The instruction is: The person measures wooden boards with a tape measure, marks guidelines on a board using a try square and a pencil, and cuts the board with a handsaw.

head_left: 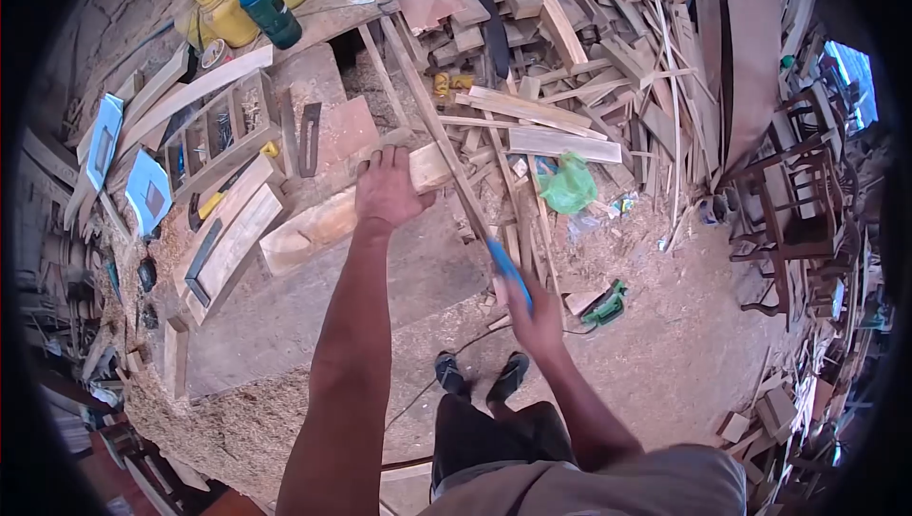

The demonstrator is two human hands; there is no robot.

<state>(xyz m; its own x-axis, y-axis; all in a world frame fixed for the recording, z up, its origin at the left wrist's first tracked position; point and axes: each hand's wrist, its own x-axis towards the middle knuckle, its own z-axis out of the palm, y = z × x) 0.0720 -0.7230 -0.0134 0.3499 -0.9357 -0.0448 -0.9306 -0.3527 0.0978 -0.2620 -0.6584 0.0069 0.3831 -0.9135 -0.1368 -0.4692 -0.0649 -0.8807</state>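
My left hand (388, 187) lies flat with its fingers spread on top of a pale wooden board (318, 229) on the workbench (351, 274). My right hand (534, 315) is wrapped round the blue handle (509, 272) of a hand saw. The long, narrow saw blade (439, 136) runs up and to the left from the handle, crossing the right end of the board beside my left hand. Whether the blade has cut into the wood cannot be made out.
A wooden compartment tray (228, 131), a metal square (197, 274) and curved wood pieces lie at the left. A teal bottle (271, 12) stands at the back. Scrap wood (570, 31) is heaped behind. A green power tool (604, 305) and cord lie on the floor.
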